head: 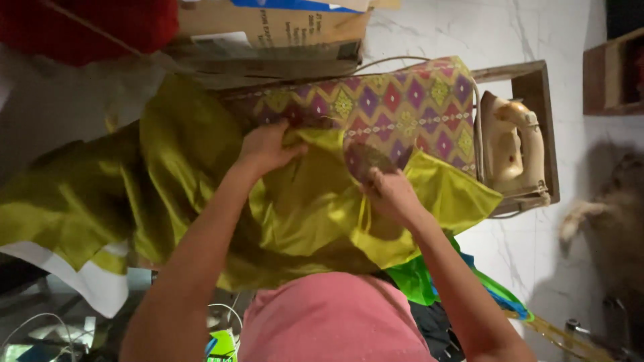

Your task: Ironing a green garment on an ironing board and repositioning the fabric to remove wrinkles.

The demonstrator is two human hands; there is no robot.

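Observation:
An olive-green shiny garment [305,208] is spread over an ironing board whose cover [402,110] has purple, red and yellow diamonds. My left hand [267,149] presses and pinches the green cloth near the board's middle. My right hand [391,194] grips a fold of the same cloth where a patterned border piece [365,159] shows. More of the green cloth [80,201] hangs off to the left.
A cream-coloured iron [513,144] rests on a wooden stand [537,84] at the board's right end. Cardboard boxes [282,30] and red cloth [87,27] lie beyond the board. A furry animal [614,211] is on the marble floor at right. Bright green and blue cloth [429,278] lies by my pink-clad body.

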